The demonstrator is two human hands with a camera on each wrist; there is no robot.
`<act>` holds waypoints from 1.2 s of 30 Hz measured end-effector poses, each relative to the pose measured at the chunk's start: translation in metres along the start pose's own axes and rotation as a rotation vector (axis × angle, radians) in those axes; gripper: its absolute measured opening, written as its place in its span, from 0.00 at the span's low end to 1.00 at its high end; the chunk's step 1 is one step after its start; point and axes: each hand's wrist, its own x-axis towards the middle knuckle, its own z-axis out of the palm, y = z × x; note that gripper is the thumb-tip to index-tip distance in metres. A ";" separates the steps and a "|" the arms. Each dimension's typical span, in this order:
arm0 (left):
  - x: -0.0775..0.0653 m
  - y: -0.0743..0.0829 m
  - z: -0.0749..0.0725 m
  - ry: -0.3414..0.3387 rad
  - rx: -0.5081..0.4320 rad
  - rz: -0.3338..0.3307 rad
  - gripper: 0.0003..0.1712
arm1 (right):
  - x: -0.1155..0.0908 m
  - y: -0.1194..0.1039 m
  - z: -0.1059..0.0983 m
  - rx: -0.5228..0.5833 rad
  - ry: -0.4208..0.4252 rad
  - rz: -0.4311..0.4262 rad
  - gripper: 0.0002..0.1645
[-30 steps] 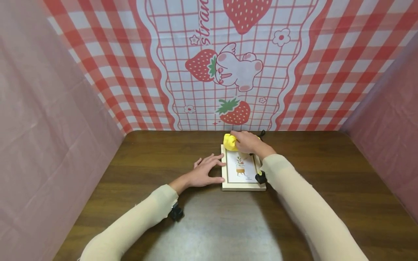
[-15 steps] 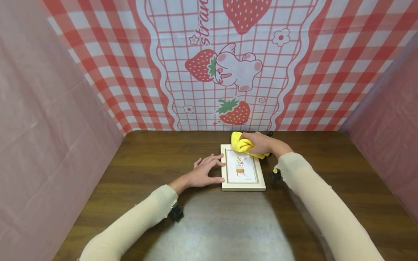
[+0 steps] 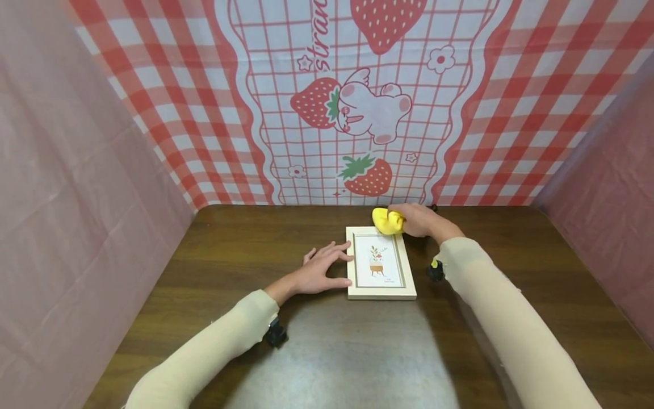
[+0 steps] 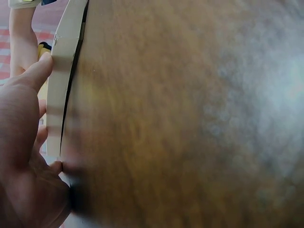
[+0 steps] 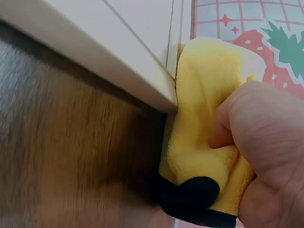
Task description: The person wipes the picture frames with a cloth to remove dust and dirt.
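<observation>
A cream picture frame [image 3: 381, 293] with a plant-pot print lies flat on the wooden table. My left hand [image 3: 319, 271] rests at its left side, fingers spread and fingertips against the edge; the left wrist view shows the thumb [image 4: 42, 69] on the frame's side. My right hand [image 3: 416, 218] grips a folded yellow cloth [image 3: 386, 221] at the frame's far right corner. In the right wrist view the cloth [image 5: 204, 109], with its black edging, lies against that corner, and the curled fingers of the right hand [image 5: 270, 137] bunch it.
The brown wooden table [image 3: 245, 238] extends around the frame. Behind it hangs a red-and-white strawberry-print curtain [image 3: 368, 130], close to the far table edge. Pink cloth walls [image 3: 92, 187] stand on the left and right.
The right hand and the yellow cloth have moved rightward along the frame's far edge, uncovering more of the print. The cloth looks more bunched than half a second ago. The left hand stays put.
</observation>
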 end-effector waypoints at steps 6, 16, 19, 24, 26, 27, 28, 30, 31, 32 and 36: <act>-0.002 0.005 -0.006 -0.023 -0.017 -0.001 0.36 | 0.012 -0.015 0.003 -0.046 0.020 0.115 0.31; -0.002 0.008 -0.009 -0.042 -0.018 -0.012 0.36 | 0.031 -0.054 0.016 -0.040 0.018 0.124 0.33; 0.000 0.004 -0.006 -0.043 -0.018 -0.018 0.35 | 0.035 -0.065 0.019 -0.045 0.020 0.091 0.34; 0.004 -0.005 -0.001 -0.024 -0.001 -0.013 0.35 | 0.035 -0.073 0.021 -0.057 0.036 0.082 0.36; 0.004 -0.007 0.000 -0.017 -0.001 -0.006 0.35 | 0.034 -0.074 0.022 -0.053 0.035 0.087 0.36; 0.004 -0.007 0.000 -0.015 -0.003 -0.004 0.35 | 0.033 -0.074 0.022 -0.055 0.033 0.085 0.36; 0.004 -0.006 0.000 -0.016 -0.004 -0.002 0.35 | 0.032 -0.074 0.022 -0.061 0.032 0.078 0.36; 0.003 -0.004 -0.001 -0.020 -0.003 -0.002 0.35 | 0.031 -0.074 0.024 -0.082 0.029 0.057 0.35; 0.003 -0.003 -0.002 -0.023 -0.006 -0.005 0.35 | 0.030 -0.074 0.024 -0.094 0.029 0.045 0.34; 0.002 -0.001 -0.003 -0.027 -0.005 -0.008 0.35 | 0.030 -0.075 0.025 -0.105 0.030 0.033 0.34; -0.001 0.006 -0.006 -0.033 -0.010 0.000 0.35 | 0.029 -0.075 0.027 -0.122 0.025 0.003 0.32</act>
